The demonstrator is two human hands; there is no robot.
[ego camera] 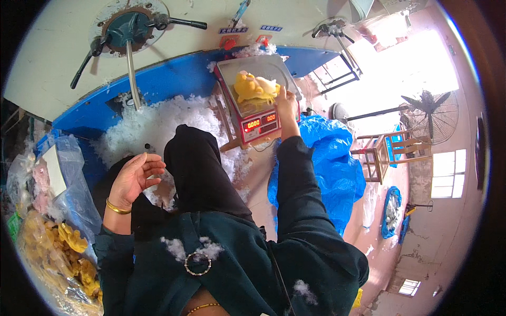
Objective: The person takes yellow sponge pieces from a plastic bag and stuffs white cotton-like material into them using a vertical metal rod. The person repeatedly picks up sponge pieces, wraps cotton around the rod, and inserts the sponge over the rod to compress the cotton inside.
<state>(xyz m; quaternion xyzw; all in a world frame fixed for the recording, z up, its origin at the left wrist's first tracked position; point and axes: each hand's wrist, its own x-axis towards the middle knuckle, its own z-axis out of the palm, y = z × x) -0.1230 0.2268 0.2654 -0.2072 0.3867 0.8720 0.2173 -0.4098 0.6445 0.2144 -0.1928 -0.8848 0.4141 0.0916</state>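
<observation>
A yellow plush toy with a pale front point(256, 87) lies on the metal pan of a red digital scale point(265, 67), whose display is lit. My right hand point(286, 102) reaches over the scale's near right part, its fingertips at the toy's right end; whether they grip it I cannot tell. My left hand point(140, 173) is raised over my lap, palm turned inward, fingers loosely curled and apart, with nothing in it. White fibre stuffing point(158, 122) is heaped beyond my knees, beneath the metal tube point(132, 75) of a stuffing machine point(130, 29).
At the left stands a clear plastic bag of yellow plush pieces point(59, 252). A blue woven plastic sack point(328, 166) lies right of the scale. Farther right are a wooden chair point(379, 158) and a standing fan point(429, 116). Red switches point(229, 42) sit on the machine's panel.
</observation>
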